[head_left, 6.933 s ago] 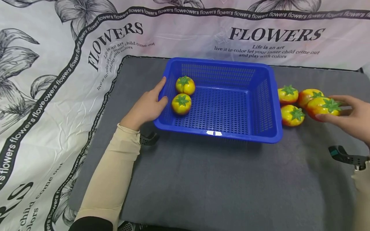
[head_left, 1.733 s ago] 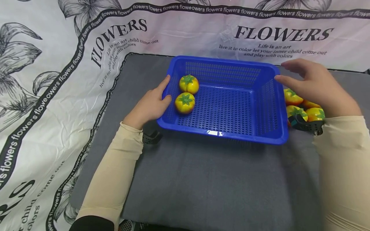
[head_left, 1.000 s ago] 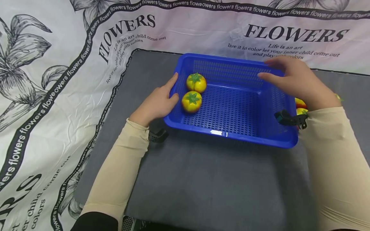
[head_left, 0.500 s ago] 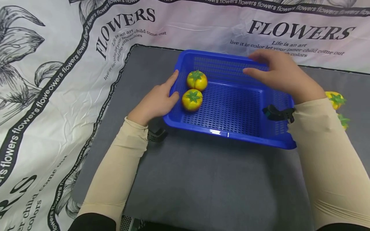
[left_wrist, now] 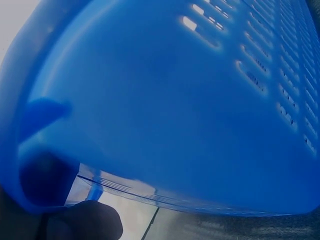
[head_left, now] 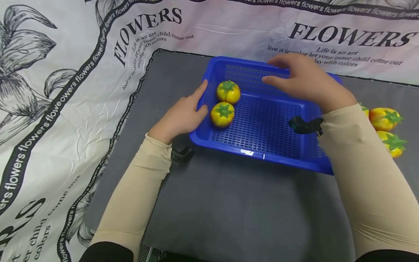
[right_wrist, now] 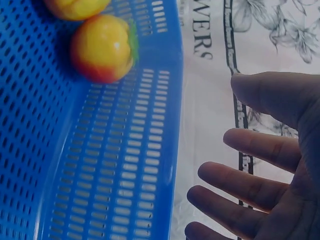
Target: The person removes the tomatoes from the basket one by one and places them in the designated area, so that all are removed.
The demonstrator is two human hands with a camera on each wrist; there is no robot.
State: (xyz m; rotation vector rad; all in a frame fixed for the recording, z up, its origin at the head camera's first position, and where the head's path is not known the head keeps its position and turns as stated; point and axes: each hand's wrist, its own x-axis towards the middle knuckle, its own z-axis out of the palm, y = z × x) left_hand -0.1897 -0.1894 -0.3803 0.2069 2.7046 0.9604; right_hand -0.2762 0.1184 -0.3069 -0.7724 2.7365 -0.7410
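Observation:
A blue plastic basket with slotted walls stands on the grey table. My left hand holds its left rim, index finger along the edge and thumb at the inner side; the other fingers are hidden. Two yellow-red fruits with green star-shaped leaf tops, a far fruit and a near fruit, lie inside at the left end. My right hand hovers over the far right part of the basket, thumb and fingers apart. In the right wrist view, nothing is between the fingers of that hand.
More of the same fruits lie on the table right of the basket, partly behind my right sleeve. A white cloth printed with flowers and lettering borders the table at the back and left.
Earlier my right hand held a fruit at the right-hand group; it then let go, rose empty and moved left over the basket. My left hand has stayed on the rim.

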